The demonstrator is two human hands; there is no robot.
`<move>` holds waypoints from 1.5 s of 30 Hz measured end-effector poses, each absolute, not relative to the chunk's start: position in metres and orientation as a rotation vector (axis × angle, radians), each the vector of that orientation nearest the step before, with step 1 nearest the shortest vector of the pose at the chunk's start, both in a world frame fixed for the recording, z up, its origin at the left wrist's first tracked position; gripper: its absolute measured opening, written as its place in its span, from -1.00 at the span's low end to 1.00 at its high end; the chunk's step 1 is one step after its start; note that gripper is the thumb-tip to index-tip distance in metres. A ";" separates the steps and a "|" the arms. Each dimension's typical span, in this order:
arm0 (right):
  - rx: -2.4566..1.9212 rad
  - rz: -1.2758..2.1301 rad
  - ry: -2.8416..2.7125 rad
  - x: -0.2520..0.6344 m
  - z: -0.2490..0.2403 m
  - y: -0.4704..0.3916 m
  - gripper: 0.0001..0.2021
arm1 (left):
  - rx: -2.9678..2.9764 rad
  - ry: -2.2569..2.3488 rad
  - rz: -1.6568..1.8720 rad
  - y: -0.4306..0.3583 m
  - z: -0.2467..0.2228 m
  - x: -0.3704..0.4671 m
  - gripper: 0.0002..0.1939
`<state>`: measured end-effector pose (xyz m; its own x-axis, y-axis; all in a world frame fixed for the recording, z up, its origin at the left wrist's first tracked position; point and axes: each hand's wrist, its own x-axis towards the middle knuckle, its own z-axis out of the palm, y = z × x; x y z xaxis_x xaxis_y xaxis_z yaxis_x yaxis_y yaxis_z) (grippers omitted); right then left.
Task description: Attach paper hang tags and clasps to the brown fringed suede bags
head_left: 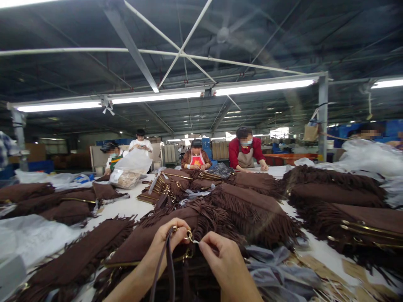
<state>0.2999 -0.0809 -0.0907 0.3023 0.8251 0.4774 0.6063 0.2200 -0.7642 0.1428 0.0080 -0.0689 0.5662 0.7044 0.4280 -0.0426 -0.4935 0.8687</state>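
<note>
My left hand (168, 239) is closed in a pinch on a thin dark brown strap (170, 268) near its gold-coloured clasp (189, 236). The strap hangs down in a loop below the fingers. Just right of the clasp, my right hand (225, 256) pinches a small pale strip (195, 241), whose kind I cannot make out. Under both hands lies a dark brown fringed bag (138, 247) with a gold zip along its near edge. A second gold clasp hangs beneath the first, close to the zip.
More brown fringed bags (252, 205) lie over the table (124, 205). Grey wrapping (280, 268) and tan tags with white strings (321, 268) are at the near right. Clear plastic (34, 239) lies on the left. Several people work beyond, one in a red top (233, 153).
</note>
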 end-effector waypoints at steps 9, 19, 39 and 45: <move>-1.258 0.177 -1.375 0.295 -0.089 -0.082 -0.77 | 1.895 0.497 0.997 0.003 -0.070 0.137 -0.75; -1.371 0.075 -1.479 0.293 -0.095 -0.079 -0.78 | 1.953 0.382 1.028 0.014 -0.080 0.132 -0.78; -1.512 -0.003 -1.630 0.298 -0.082 -0.091 -0.82 | 2.130 0.424 0.891 0.002 -0.047 0.131 -0.77; -1.476 0.031 -1.583 0.294 -0.081 -0.091 -0.80 | 2.196 0.415 0.845 0.006 -0.046 0.132 -0.80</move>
<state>0.2944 -0.0910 -0.0810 0.1656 0.7896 0.5909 0.7657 0.2747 -0.5817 0.1316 0.0062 -0.0456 0.7315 0.5182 0.4433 0.0347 -0.6775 0.7347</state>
